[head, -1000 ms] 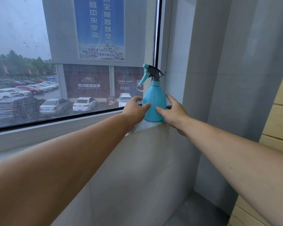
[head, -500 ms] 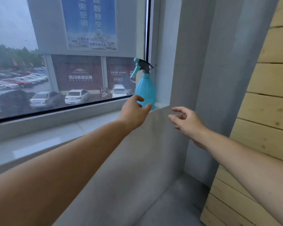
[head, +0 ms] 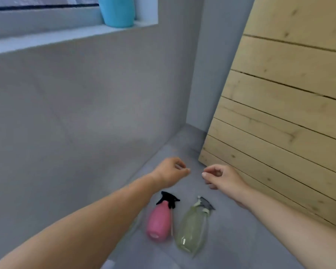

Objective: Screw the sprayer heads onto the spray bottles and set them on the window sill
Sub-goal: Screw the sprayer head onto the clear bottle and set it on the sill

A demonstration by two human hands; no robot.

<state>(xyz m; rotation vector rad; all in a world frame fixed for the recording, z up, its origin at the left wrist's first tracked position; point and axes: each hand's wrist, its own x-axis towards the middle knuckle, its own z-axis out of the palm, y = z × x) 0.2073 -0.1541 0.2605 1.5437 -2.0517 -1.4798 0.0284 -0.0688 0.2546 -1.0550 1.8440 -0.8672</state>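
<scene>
A blue spray bottle [head: 117, 13] stands on the window sill [head: 47, 38] at the top; its head is cut off by the frame. On the grey floor lie a pink bottle [head: 159, 220] with a black sprayer head [head: 168, 199] and a pale green clear bottle [head: 191, 228] with a grey sprayer head [head: 205, 203]. My left hand [head: 171, 171] and my right hand [head: 221, 177] hover above the two lying bottles. Both hold nothing, and their fingers are loosely curled.
A grey wall [head: 85, 105] rises under the sill on the left. A slatted wooden panel [head: 283, 105] leans on the right, close to my right hand. The floor [head: 231, 239] runs between them toward a narrow corner.
My hands have left the blue bottle on the sill and dropped low. The view has tilted down to the floor, where the pink and green bottles now show.
</scene>
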